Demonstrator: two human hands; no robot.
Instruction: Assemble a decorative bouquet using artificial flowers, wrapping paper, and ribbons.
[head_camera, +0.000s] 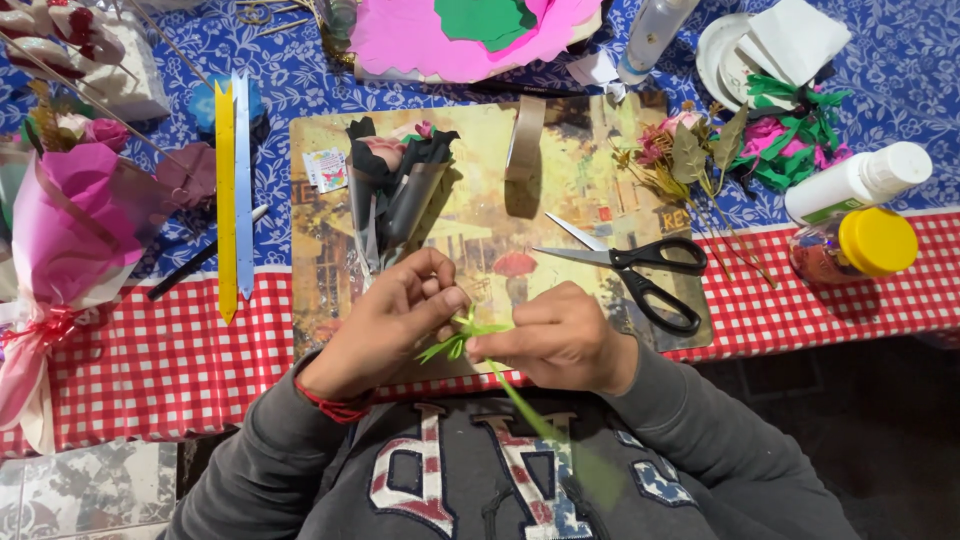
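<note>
Head view: both hands meet just above the near edge of the picture-printed board (560, 170) on the counter (150, 350). The left hand (385, 320) pinches the frilly green paper sepal (462, 335) between closed fingers (448, 298); the right hand (560, 335) grips the green stem (520, 400), fingers curled shut, apparently steadying it for shaping. Scissors (640, 265) lie just beyond, near the right hand.

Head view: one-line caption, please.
Left hand and right hand pinch a green paper stem beside scissors.
</note>
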